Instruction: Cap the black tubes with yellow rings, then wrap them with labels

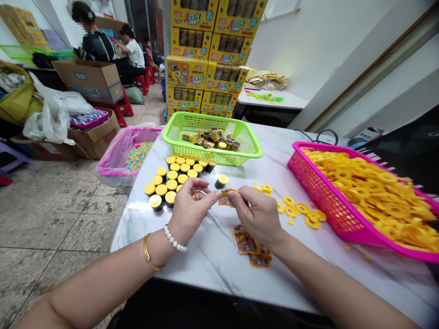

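Observation:
Both my hands pinch one small colourful sticker (226, 198) between them above the marble table (212, 256). My left hand (188, 208) grips its left edge, fingers closed; a pearl bracelet and a gold bangle sit on that wrist. My right hand (255, 214) holds the right edge with thumb and forefinger. Under my right wrist lies a small pile of similar stickers (248, 244). Several black cups with yellow lids (171, 180) stand in a group just beyond my left hand, and one lone cup (221, 181) stands near the sticker.
A green basket (247, 153) of small cans sits at the table's far side. A pink basket (329, 201) full of yellow plastic rings is on the right, with loose rings (295, 211) beside it. A pink bin of coloured beads (135, 155) stands left; yellow boxes (206, 55) are stacked behind. People sit far back.

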`<state>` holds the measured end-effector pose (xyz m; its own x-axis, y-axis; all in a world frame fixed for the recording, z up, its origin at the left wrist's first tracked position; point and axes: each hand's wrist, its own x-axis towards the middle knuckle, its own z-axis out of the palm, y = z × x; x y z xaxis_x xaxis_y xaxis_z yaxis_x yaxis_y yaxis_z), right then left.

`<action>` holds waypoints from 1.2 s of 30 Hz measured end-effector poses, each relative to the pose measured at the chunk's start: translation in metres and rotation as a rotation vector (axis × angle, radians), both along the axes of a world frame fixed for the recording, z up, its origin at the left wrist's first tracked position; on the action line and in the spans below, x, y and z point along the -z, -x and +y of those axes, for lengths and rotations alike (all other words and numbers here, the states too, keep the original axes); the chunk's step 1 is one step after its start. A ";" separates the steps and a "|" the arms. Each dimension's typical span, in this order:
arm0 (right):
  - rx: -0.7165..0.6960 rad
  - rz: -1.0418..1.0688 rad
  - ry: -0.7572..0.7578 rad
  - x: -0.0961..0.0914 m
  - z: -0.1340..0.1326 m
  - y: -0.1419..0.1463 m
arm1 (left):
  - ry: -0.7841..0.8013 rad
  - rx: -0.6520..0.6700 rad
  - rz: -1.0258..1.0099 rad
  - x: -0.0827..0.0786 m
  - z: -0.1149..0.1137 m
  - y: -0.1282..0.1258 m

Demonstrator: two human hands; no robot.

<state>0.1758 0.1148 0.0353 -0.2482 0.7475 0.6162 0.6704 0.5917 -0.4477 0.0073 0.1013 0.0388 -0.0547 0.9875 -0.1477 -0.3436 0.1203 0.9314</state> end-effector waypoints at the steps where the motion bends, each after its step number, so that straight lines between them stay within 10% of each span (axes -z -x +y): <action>1: 0.009 0.003 0.021 0.000 0.001 0.000 | -0.011 -0.007 0.009 0.000 -0.001 0.000; 17: -0.096 0.098 0.069 0.007 -0.005 -0.001 | 0.101 0.242 0.117 -0.003 -0.001 -0.001; 27: -0.180 -0.093 0.260 0.014 0.068 -0.019 | 0.229 0.413 -0.006 -0.002 0.005 0.005; 31: -0.076 0.214 0.442 0.020 0.066 -0.031 | 0.236 0.382 -0.134 -0.006 0.010 0.010; 36: -0.299 0.804 0.697 -0.013 0.050 -0.045 | 0.242 0.313 -0.283 -0.011 0.014 0.012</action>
